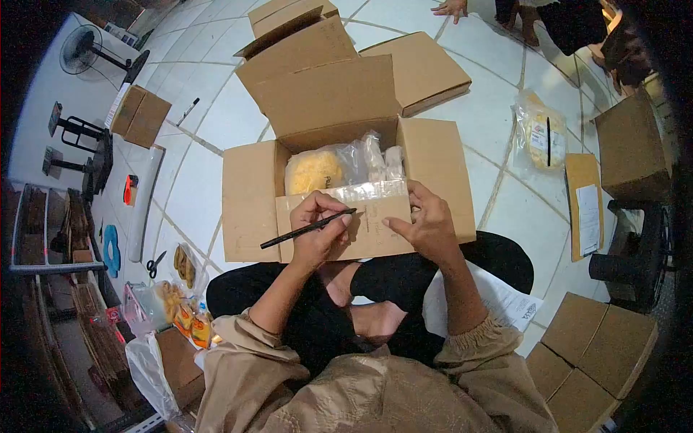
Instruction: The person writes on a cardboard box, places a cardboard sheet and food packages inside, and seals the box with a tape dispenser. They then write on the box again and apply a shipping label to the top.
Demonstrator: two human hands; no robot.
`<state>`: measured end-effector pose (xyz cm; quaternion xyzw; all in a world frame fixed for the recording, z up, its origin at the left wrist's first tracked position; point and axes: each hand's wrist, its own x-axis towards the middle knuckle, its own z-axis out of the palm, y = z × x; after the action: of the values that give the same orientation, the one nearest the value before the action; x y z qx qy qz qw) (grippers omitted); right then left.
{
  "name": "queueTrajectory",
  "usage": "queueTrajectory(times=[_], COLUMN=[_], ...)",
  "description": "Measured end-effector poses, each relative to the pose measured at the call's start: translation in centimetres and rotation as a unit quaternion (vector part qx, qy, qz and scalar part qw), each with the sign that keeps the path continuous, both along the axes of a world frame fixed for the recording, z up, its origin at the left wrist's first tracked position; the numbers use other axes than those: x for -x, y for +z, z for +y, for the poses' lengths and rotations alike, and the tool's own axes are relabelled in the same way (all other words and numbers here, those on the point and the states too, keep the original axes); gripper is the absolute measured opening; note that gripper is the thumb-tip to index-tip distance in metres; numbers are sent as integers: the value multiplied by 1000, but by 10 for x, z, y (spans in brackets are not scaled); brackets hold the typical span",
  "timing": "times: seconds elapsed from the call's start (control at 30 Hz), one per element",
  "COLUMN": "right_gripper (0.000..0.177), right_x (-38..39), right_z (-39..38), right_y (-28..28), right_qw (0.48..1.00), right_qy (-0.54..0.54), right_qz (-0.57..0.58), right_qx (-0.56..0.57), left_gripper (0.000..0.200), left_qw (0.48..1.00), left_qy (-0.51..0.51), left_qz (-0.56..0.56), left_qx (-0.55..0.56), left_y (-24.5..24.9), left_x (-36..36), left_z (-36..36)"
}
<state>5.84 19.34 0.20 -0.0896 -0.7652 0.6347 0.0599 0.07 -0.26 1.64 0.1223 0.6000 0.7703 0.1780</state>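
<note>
In my left hand (317, 224) is a black pen (296, 234), its tip against the near flap (382, 242) of an open cardboard box (325, 90). Faint handwriting shows on that flap, and clear tape runs along its upper part. My right hand (432, 225) grips the flap's right side, thumb on the face and fingers curled at the edge. Inside the box lie a clear bag of yellow food (314, 169) and some pale wrapped packs (382, 159). The box's side flaps are spread outward.
Another cardboard box (419, 72) lies behind. To the right are a bagged yellow pack (541, 137) and a brown envelope (577, 187); to the left, scissors (155, 265), a tape roll (111, 249) and a marker (188, 110). Another person's hand (452, 9) rests on the floor.
</note>
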Motion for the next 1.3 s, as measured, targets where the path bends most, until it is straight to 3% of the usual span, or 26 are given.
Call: queueTrajectory(times=[0.07,0.17,0.23,0.47,0.57,0.67,0.73,0.9,1.1,1.17,1.23,1.3], right_gripper=[51,52,54,54,50,36,23,20,23,24,23,22], right_x=[-1,1,1,1,0,2,4,3,3,3,3,3], right_z=[1,2,4,3,3,-1,1,2,2,2,2,4], right_y=[2,4,13,5,8,5,-9,-6,3,1,-5,12], right_qw=[999,1000,994,995,993,998,994,998,992,993,997,995], right_qy=[10,19,60,27,25,-15,-28,-42,-51,-44,-50,-44], right_qz=[-16,-10,-76,-34,-64,-5,28,-11,-54,-65,-37,-63], right_qx=[-39,9,41,87,96,56,-101,-51,-97,-85,-54,-67], left_gripper=[15,15,15,12,13,13,13,12,11,12,12,12], left_qw=[1000,1000,1000,1000,999,999,998,994,975,942,941,916], left_qy=[3,2,1,-10,-15,0,-1,-1,72,67,56,68], left_qz=[4,10,12,10,24,9,20,26,159,277,257,307], left_qx=[6,-10,-2,13,20,34,55,110,135,178,214,249], left_y=[-1,-4,-2,-1,-6,-3,-1,8,-6,-8,2,5], left_x=[0,1,0,0,-1,0,1,0,-2,-3,-9,-10], left_z=[0,0,1,3,3,6,10,33,46,42,42,45])
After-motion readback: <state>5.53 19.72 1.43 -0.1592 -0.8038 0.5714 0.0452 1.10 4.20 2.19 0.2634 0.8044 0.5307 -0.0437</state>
